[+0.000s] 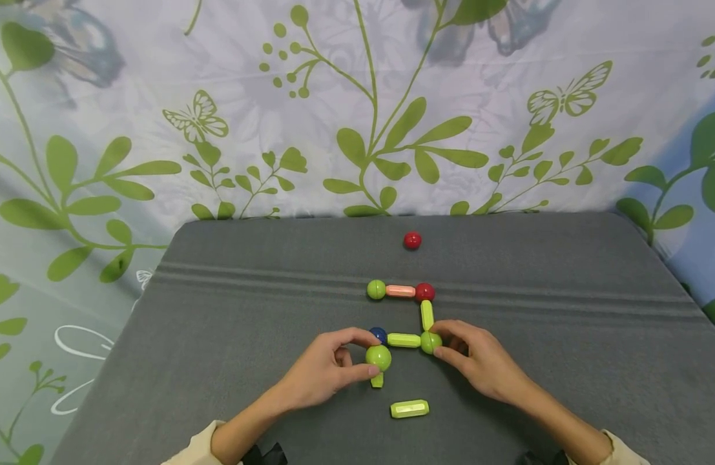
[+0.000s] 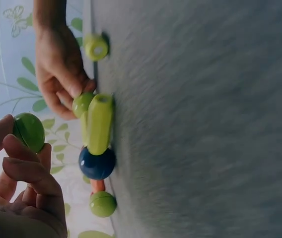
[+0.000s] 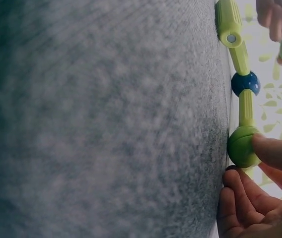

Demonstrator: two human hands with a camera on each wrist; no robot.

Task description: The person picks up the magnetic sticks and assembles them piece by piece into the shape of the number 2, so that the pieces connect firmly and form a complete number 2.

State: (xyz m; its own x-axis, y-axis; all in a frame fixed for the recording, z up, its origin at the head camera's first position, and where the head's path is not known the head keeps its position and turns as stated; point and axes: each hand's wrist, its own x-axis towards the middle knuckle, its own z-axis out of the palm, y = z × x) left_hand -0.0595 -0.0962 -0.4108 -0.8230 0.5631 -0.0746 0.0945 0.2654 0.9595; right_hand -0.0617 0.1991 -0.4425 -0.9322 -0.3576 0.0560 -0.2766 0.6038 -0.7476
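My left hand (image 1: 319, 371) pinches a green ball (image 1: 378, 358) between thumb and fingers, raised off the table in the left wrist view. Under it lies a green rod (image 2: 100, 124), one end joined to a blue ball (image 2: 97, 162). From the blue ball another green rod (image 1: 404, 340) runs right to a green corner ball (image 1: 431, 343), which my right hand (image 1: 487, 363) pinches. The chain continues through a green rod (image 1: 427, 314), a red ball (image 1: 425, 292) and a salmon rod (image 1: 400, 291) to a green end ball (image 1: 376, 289).
A loose green rod (image 1: 409, 409) lies on the grey cloth-covered table (image 1: 247, 290) nearer the person. Toward the back edge sits a separate red ball (image 1: 412, 240). Behind the table hangs a leaf-patterned curtain (image 1: 310, 129).
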